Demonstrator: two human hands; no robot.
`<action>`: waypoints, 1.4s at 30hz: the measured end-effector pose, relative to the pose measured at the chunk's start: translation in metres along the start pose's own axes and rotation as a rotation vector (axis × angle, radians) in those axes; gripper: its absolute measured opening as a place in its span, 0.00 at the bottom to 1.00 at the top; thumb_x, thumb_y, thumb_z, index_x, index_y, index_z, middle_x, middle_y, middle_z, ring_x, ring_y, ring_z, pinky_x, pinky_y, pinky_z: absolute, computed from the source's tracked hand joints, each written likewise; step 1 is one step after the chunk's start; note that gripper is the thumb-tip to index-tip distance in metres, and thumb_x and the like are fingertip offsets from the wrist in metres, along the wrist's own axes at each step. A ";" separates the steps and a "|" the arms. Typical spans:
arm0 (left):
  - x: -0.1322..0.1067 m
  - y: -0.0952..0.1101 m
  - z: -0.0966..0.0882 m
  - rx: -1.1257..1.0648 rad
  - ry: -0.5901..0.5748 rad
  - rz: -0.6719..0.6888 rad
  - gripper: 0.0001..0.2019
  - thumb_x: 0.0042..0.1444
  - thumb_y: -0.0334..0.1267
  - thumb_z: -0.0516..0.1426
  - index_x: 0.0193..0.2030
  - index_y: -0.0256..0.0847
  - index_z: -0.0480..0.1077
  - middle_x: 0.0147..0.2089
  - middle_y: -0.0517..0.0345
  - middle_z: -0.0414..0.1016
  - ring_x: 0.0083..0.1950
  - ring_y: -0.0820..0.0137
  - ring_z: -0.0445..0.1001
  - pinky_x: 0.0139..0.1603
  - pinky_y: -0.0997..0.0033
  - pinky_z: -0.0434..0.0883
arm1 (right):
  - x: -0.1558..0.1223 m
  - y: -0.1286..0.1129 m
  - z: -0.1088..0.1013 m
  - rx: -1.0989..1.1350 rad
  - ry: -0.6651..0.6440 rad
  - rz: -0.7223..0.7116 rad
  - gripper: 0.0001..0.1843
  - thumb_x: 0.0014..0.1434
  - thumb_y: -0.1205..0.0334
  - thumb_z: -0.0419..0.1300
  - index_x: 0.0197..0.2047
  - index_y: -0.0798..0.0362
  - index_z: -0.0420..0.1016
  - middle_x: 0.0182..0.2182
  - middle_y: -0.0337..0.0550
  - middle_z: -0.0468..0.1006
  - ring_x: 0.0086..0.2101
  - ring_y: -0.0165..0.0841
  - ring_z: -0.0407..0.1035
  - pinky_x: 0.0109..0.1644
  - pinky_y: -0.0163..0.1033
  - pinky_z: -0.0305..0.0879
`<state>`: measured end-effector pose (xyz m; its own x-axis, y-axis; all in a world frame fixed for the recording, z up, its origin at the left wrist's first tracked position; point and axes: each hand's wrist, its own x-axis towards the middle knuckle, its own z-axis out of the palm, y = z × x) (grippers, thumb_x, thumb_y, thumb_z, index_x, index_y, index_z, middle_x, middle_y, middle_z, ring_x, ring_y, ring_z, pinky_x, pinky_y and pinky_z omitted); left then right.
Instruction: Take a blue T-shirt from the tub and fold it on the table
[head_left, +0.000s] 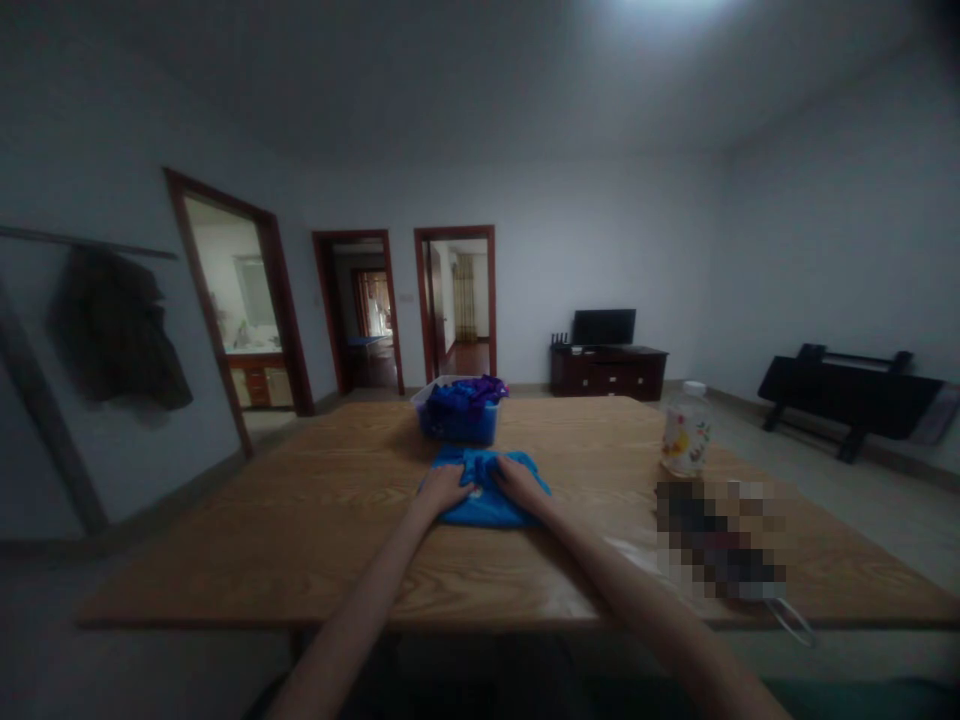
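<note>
A bright blue cloth (487, 500) lies bunched on the wooden table (300, 520) in front of me. My left hand (444, 488) rests on its left part with fingers curled into the fabric. My right hand (517, 480) lies on its right part, fingers pressed on the cloth. Just behind the cloth stands a clear plastic tub (459, 412) filled with blue and purple cloths.
A patterned plastic bottle (685, 432) stands at the right of the table, with a blurred-out patch (720, 540) near it. Beyond are a TV cabinet (607, 370), a dark bench (847, 400), open doorways (454, 300) and a hanging jacket (120, 330).
</note>
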<state>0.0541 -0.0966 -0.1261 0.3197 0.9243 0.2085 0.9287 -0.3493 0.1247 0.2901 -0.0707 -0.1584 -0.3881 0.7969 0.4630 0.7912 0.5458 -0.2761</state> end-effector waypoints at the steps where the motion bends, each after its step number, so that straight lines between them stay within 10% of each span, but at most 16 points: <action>1: 0.000 -0.001 0.000 0.001 0.005 -0.017 0.18 0.71 0.55 0.59 0.52 0.42 0.81 0.56 0.41 0.87 0.59 0.50 0.85 0.57 0.61 0.75 | 0.000 0.000 0.000 -0.005 -0.006 0.006 0.06 0.75 0.66 0.59 0.48 0.53 0.78 0.51 0.53 0.86 0.48 0.41 0.80 0.55 0.40 0.70; 11: -0.001 0.002 0.003 0.027 0.044 -0.150 0.26 0.72 0.58 0.58 0.65 0.40 0.74 0.60 0.35 0.85 0.62 0.46 0.84 0.60 0.55 0.75 | 0.000 -0.001 0.001 -0.014 0.017 -0.004 0.06 0.75 0.66 0.59 0.47 0.52 0.78 0.48 0.51 0.86 0.45 0.39 0.79 0.54 0.40 0.69; 21: -0.002 0.017 0.011 -0.038 -0.014 0.075 0.21 0.70 0.50 0.60 0.63 0.42 0.77 0.60 0.41 0.86 0.61 0.50 0.84 0.61 0.59 0.76 | 0.000 0.003 0.003 -0.007 -0.006 -0.008 0.07 0.75 0.69 0.59 0.48 0.53 0.78 0.51 0.53 0.86 0.49 0.40 0.80 0.56 0.39 0.70; 33: 0.002 -0.004 0.000 0.022 0.022 -0.127 0.22 0.71 0.52 0.59 0.63 0.41 0.77 0.60 0.37 0.86 0.62 0.48 0.84 0.60 0.58 0.76 | -0.001 -0.002 0.000 -0.025 -0.006 0.003 0.07 0.76 0.66 0.59 0.50 0.54 0.79 0.52 0.54 0.86 0.50 0.42 0.81 0.57 0.41 0.71; 42: 0.000 0.011 0.012 -0.021 -0.031 0.022 0.21 0.71 0.53 0.59 0.60 0.41 0.78 0.59 0.39 0.86 0.61 0.49 0.85 0.60 0.59 0.76 | 0.001 0.004 0.005 -0.022 -0.005 -0.002 0.06 0.75 0.67 0.59 0.48 0.54 0.78 0.52 0.54 0.86 0.49 0.40 0.80 0.56 0.39 0.70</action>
<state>0.0664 -0.0982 -0.1368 0.3460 0.9205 0.1816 0.9172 -0.3726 0.1410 0.2905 -0.0664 -0.1636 -0.3919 0.7973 0.4592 0.8005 0.5415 -0.2570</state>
